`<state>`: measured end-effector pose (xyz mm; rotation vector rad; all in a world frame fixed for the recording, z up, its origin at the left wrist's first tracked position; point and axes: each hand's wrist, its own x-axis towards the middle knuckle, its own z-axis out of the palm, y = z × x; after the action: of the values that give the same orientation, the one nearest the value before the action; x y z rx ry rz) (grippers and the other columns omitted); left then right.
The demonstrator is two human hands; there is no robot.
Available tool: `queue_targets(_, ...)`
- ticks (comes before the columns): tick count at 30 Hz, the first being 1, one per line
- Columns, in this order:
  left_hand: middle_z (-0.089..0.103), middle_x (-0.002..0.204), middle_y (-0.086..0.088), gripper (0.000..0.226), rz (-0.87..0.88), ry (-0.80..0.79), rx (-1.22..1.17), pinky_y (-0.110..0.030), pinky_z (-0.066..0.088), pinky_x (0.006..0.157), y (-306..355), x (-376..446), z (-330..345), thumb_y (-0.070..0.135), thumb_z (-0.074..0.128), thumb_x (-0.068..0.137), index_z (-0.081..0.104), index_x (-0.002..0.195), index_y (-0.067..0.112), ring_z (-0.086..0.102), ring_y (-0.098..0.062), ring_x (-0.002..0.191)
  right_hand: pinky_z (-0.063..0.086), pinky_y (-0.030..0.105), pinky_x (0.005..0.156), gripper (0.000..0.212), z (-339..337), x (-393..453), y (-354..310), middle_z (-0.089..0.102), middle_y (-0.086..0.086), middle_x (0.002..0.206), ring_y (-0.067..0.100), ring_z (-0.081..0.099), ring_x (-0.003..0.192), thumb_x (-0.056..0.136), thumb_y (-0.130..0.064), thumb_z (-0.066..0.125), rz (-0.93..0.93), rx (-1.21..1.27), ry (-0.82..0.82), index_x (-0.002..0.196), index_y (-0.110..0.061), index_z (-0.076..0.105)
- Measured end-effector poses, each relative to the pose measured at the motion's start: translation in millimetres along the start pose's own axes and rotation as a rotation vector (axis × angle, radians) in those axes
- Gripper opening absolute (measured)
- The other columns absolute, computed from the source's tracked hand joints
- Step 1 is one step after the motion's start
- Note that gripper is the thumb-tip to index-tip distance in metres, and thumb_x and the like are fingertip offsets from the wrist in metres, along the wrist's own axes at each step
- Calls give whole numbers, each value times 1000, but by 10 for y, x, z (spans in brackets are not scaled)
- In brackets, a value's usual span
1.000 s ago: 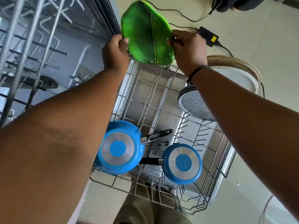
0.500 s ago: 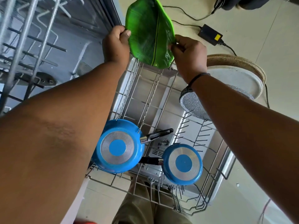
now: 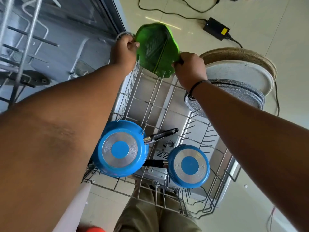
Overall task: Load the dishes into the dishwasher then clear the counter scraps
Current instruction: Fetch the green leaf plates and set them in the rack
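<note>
A green leaf-shaped plate [image 3: 156, 49] stands on edge at the far end of the pulled-out lower dishwasher rack [image 3: 150, 101]. My left hand [image 3: 124, 49] pinches its left rim and my right hand [image 3: 189, 67] pinches its right rim. The plate's bottom edge sits among the rack wires. Two blue frying pans lie upside down at the near end: a larger pan [image 3: 121, 148] on the left and a smaller pan [image 3: 189, 165] on the right. Grey speckled plates [image 3: 250, 96] and a white plate [image 3: 237, 77] stand in the rack's right side.
The open dishwasher tub [image 3: 66, 47] with its upper rack [image 3: 20, 39] is at the left. A black power adapter [image 3: 216, 30] and its cable lie on the tiled floor beyond the rack. My trouser legs [image 3: 150, 213] are below the rack's near edge.
Both hands have lowered the green plate from above the rack's far end down into the rack wires.
</note>
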<state>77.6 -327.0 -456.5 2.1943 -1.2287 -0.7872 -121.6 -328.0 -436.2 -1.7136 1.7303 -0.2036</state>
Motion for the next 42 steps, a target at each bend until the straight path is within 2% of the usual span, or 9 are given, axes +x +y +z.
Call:
queue_targets(6, 65, 121, -11, 37, -42, -120, 120, -27, 44, 86, 9, -18, 27, 33, 52, 97, 58, 126, 10, 59, -26, 112, 44, 30, 72, 19, 48, -43, -47, 68, 13, 100, 32, 61, 95, 89, -15, 53, 44, 12, -55, 103, -10, 64)
queue_targets(10, 48, 143, -6, 56, -55, -177, 150, -35, 42, 100, 20, -224, 54, 34, 55, 95, 35, 143, 16, 50, -27, 125, 46, 32, 86, 42, 8, -201, -30, 64, 13, 119, 30, 58, 111, 89, -17, 55, 95, 146, -16, 130, -11, 50)
queue_targets(14, 29, 154, -14, 75, -53, -181, 189, -35, 27, 111, -36, -731, 42, 35, 56, 94, 16, 151, 9, 31, -29, 140, 43, 27, 78, 44, -47, -550, -22, 62, 11, 121, 30, 61, 106, 93, -24, 53, 59, 122, -7, 134, -12, 42)
queue_targets(19, 24, 156, -16, 79, -48, -347, 312, -43, 27, 115, -188, -1869, -222, 49, 52, 92, 17, 151, 11, 27, -30, 142, 47, 39, 92, 63, -145, -1384, 18, 51, 13, 137, 31, 57, 115, 94, -30, 53, 59, -58, -265, 148, -21, 21)
queue_targets(23, 38, 149, -20, 69, 17, -408, 345, -42, 35, 109, -78, -2676, -722, 45, 59, 90, 40, 142, 5, 40, -34, 135, 44, 39, 96, 70, -303, -2048, -81, 44, 9, 143, 29, 50, 123, 90, -33, 54, 4, -251, -435, 148, -21, 16)
queue_targets(25, 50, 137, -25, 62, 34, -366, 329, -47, 43, 101, 30, -2993, -1038, 41, 62, 86, 53, 131, 1, 52, -40, 122, 38, 39, 104, 71, -411, -2323, -232, 41, 6, 144, 26, 43, 128, 89, -34, 52, -101, -366, -456, 149, -20, 16)
queue_targets(27, 52, 135, -24, 59, 31, -324, 328, -47, 42, 103, 168, -3282, -1401, 42, 62, 86, 56, 129, 3, 52, -41, 123, 33, 40, 108, 72, -548, -2556, -447, 38, 5, 145, 26, 38, 131, 88, -36, 49, -247, -512, -471, 150, -19, 16)
queue_targets(34, 39, 150, -3, 65, 87, -161, 411, -32, 31, 109, 517, -4273, -2479, 56, 47, 91, 38, 144, 20, 40, -21, 134, 19, 46, 113, 81, -1152, -3196, -1402, 35, 9, 148, 31, 27, 138, 86, -46, 52, -737, -764, -371, 151, -16, 14)
queue_targets(42, 36, 151, 0, 67, 180, 81, 328, -25, 21, 111, 720, -5632, -3495, 57, 46, 90, 31, 147, 24, 33, -16, 137, 12, 51, 116, 81, -1686, -4504, -2234, 29, 8, 152, 29, 16, 144, 86, -52, 50, -1000, -901, -188, 151, -20, 14)
